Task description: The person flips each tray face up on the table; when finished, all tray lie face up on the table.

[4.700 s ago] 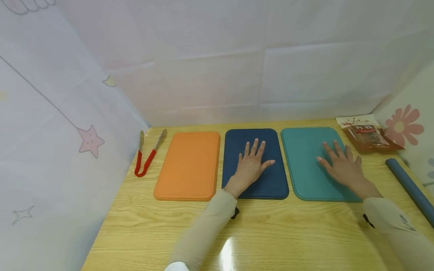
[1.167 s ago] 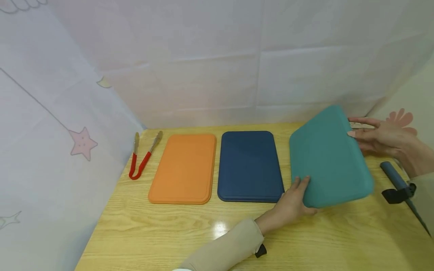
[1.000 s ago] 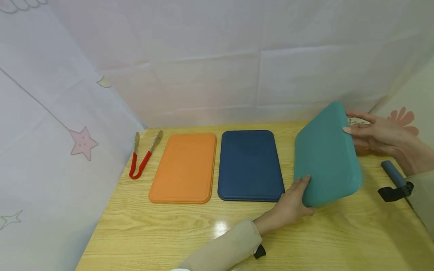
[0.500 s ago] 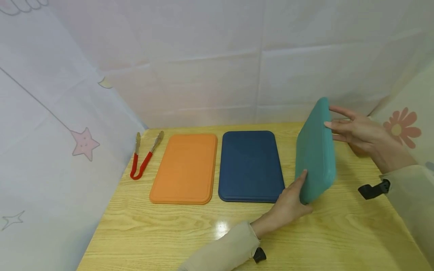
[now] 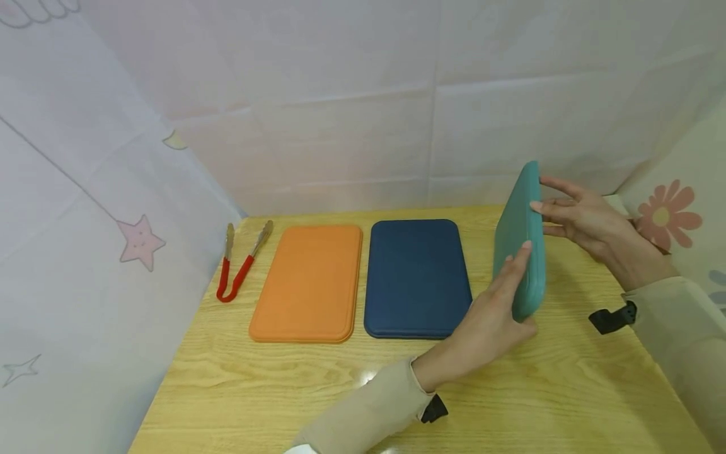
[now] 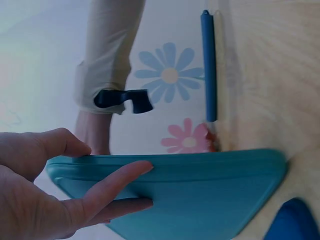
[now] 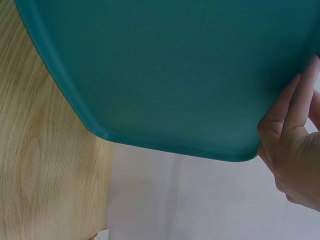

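Note:
A teal rectangular board (image 5: 517, 236) with rounded corners stands on edge, tilted, at the right of the table. My left hand (image 5: 482, 331) grips its near side, fingers along the left face and thumb at the lower corner. The left wrist view shows the thumb and fingers pinching the rim of the board (image 6: 200, 192). My right hand (image 5: 604, 230) holds the far upper part, thumb on the edge and fingers behind. The right wrist view shows the broad back of the board (image 7: 165, 75) with its rim, and my right hand (image 7: 295, 150) at one corner.
A navy board (image 5: 416, 277) and an orange board (image 5: 309, 284) lie flat to the left. Red-handled tongs (image 5: 235, 271) lie beyond them. A blue rod (image 6: 209, 70) lies by the right wall. A white card (image 5: 616, 203) shows behind my right hand.
The teal board lay flat under my right hand; both hands have since raised it and turned it nearly edge-on. My left hand came over from the navy board and recently slid up the teal one.

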### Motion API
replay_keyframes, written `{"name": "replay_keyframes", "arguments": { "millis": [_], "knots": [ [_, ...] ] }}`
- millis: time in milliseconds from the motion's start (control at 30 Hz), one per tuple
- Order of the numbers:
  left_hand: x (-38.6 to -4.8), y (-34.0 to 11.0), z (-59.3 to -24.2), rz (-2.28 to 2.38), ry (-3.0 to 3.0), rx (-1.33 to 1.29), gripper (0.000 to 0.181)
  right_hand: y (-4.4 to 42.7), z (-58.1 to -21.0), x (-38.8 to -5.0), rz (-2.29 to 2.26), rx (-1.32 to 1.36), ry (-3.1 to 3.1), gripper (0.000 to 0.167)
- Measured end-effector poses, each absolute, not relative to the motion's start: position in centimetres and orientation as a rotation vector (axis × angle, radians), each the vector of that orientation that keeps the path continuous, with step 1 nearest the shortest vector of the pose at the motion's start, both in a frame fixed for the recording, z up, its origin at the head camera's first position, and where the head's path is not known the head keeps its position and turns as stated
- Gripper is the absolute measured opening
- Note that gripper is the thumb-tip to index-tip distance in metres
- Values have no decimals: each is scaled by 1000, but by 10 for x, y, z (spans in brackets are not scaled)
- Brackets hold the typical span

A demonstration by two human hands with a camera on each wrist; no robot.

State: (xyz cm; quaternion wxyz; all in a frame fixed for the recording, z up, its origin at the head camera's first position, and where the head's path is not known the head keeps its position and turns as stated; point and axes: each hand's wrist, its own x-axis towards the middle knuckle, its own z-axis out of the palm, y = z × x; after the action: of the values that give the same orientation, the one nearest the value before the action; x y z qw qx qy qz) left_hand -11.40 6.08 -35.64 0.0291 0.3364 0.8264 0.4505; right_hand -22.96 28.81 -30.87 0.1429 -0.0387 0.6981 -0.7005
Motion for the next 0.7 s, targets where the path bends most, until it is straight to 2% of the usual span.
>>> {"name": "replay_keyframes", "arguments": {
  "millis": [167,367,533,700],
  "knots": [
    [-114,57,-341,1269,2588,1109,83,286,-308,-228,-2036,-120,1991,79],
    [-114,53,-336,1273,2585,1087,73,283,-322,-230,-1909,-80,2086,78],
    [-113,49,-331,1279,2650,1051,64,287,-358,-229,-1675,9,2154,91],
    [-110,45,-331,1266,2690,976,62,289,-403,-217,-1516,18,2114,86]
  ]
}}
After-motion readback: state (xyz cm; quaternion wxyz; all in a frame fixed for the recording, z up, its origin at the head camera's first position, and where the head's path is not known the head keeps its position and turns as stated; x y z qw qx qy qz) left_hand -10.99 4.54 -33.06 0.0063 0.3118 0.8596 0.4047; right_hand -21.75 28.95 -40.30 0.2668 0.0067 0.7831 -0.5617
